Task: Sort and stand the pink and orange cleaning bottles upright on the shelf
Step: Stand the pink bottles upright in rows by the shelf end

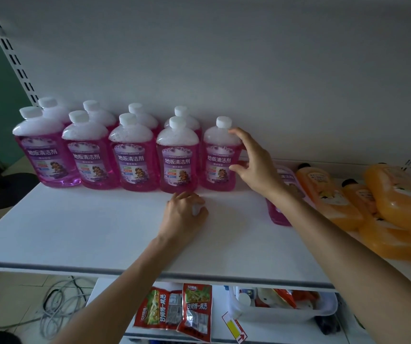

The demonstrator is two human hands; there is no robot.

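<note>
Several pink floor-cleaner bottles (135, 155) with white caps stand upright in two rows at the back left of the white shelf (87, 232). My right hand (254, 162) is spread beside the rightmost upright pink bottle (220, 157), with forefinger and thumb tips at its right side. One more pink bottle (280, 214) lies flat, partly hidden by my right forearm. Several orange bottles (398, 199) lie piled at the right end. My left hand (184, 214) rests on the shelf in front of the rows, its fingers curled round a small white object (195, 209).
The shelf's back panel is plain white, with slotted uprights (13, 55) at both sides. On the lower shelf lie red snack packets (174, 309) and a white basket (284, 311) of goods. Cables (58, 301) lie on the floor at the lower left.
</note>
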